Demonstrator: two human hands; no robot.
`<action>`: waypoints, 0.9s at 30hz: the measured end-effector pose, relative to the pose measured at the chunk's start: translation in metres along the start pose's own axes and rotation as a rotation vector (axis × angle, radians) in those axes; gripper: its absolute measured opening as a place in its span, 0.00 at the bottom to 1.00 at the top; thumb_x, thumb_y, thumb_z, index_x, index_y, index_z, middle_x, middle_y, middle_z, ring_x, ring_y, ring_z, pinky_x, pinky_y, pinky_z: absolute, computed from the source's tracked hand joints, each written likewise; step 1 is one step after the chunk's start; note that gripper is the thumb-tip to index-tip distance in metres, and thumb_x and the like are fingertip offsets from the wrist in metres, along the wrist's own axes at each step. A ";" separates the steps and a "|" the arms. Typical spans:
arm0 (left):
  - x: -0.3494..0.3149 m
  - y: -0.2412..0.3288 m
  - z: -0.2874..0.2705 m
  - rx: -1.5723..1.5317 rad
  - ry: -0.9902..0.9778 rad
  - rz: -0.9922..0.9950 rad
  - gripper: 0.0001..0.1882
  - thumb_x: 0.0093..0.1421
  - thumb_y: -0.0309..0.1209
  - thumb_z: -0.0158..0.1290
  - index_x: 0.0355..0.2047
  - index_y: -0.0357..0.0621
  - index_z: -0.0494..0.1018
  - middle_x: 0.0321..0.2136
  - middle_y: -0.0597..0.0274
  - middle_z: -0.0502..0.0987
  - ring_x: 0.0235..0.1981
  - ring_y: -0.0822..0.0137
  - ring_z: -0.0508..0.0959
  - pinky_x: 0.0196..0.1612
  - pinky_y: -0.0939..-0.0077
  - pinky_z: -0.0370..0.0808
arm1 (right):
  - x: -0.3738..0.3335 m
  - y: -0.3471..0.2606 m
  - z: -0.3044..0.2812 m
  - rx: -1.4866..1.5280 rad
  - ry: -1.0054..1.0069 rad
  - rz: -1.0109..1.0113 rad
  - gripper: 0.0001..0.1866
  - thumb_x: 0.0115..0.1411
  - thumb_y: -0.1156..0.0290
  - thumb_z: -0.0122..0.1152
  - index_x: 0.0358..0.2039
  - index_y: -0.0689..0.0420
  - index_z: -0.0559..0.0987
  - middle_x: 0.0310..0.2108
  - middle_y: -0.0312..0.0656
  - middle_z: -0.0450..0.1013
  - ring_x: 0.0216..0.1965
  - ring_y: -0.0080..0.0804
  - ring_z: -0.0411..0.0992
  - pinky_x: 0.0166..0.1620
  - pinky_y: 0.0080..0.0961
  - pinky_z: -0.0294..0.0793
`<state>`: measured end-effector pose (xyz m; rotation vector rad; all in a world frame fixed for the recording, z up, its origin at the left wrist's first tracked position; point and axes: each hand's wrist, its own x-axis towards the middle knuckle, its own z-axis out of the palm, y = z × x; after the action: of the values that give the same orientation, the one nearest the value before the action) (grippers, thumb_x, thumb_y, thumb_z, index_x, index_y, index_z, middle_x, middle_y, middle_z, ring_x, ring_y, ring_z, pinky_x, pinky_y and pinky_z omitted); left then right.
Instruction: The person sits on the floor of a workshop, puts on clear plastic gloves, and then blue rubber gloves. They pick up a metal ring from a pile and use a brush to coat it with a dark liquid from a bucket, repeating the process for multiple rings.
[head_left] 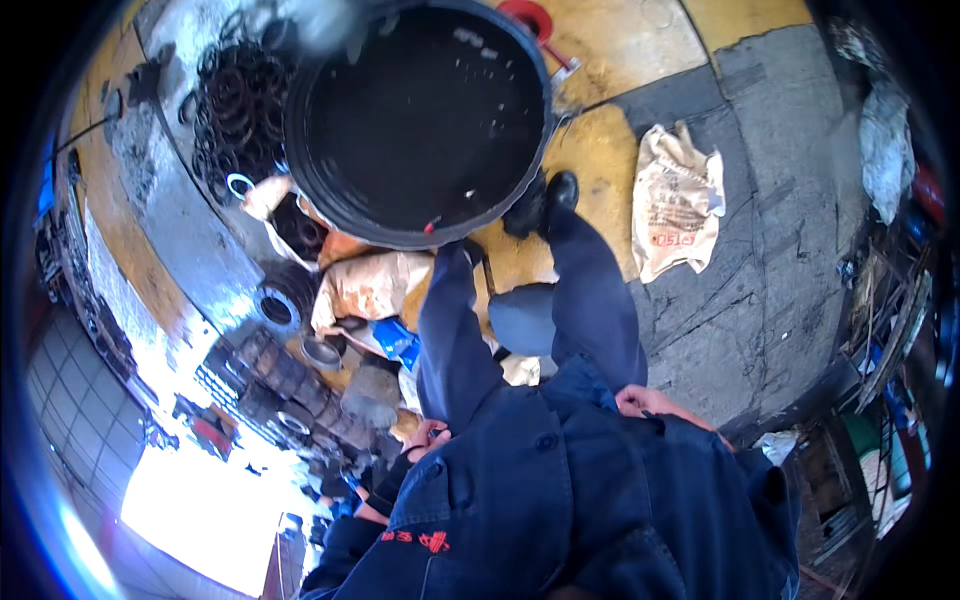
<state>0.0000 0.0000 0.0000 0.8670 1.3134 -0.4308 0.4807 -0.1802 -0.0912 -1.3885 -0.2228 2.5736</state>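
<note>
My left hand is at my left hip beside the dark jacket, its fingers curled in. A small dark patch shows at the fingers, but what they hold, if anything, is too small to name. At the right hip, next to the jacket hem, my right hand is also closed, and its grip is partly hidden. Neither hand touches the large round black tub in front of my legs. Dark contents fill it, with a few pale flecks and a small red bit near the close rim.
Dark rings lie heaped left of the tub. A brown paper sack and a blue packet lie by my left leg. Another paper sack lies flat at right. Stacked metal parts stand at left; scrap lines the right.
</note>
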 end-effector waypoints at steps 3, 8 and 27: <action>0.159 0.056 -0.024 0.226 -0.208 -0.228 0.16 0.67 0.46 0.58 0.38 0.46 0.76 0.28 0.65 0.78 0.30 0.69 0.77 0.35 0.73 0.74 | 0.069 -0.092 -0.098 -0.186 -0.035 0.062 0.07 0.58 0.67 0.65 0.34 0.56 0.79 0.29 0.40 0.75 0.34 0.24 0.73 0.40 0.24 0.74; 0.289 0.093 -0.066 0.982 0.020 0.020 0.17 0.60 0.43 0.59 0.43 0.46 0.79 0.40 0.50 0.80 0.38 0.50 0.80 0.42 0.60 0.78 | 0.146 -0.177 -0.145 -1.054 0.481 -0.318 0.09 0.55 0.69 0.65 0.35 0.56 0.78 0.29 0.46 0.74 0.35 0.45 0.75 0.44 0.39 0.77; 0.396 0.050 -0.149 1.098 0.233 1.009 0.28 0.55 0.48 0.49 0.44 0.37 0.79 0.47 0.45 0.79 0.55 0.44 0.77 0.64 0.45 0.68 | 0.253 -0.271 -0.284 -1.750 0.360 -0.711 0.28 0.55 0.62 0.58 0.55 0.62 0.74 0.53 0.52 0.72 0.52 0.51 0.71 0.59 0.43 0.67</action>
<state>0.0325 0.2193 -0.3635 2.3832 0.5921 -0.2028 0.6129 0.1554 -0.3877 -1.4551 -2.6057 1.0764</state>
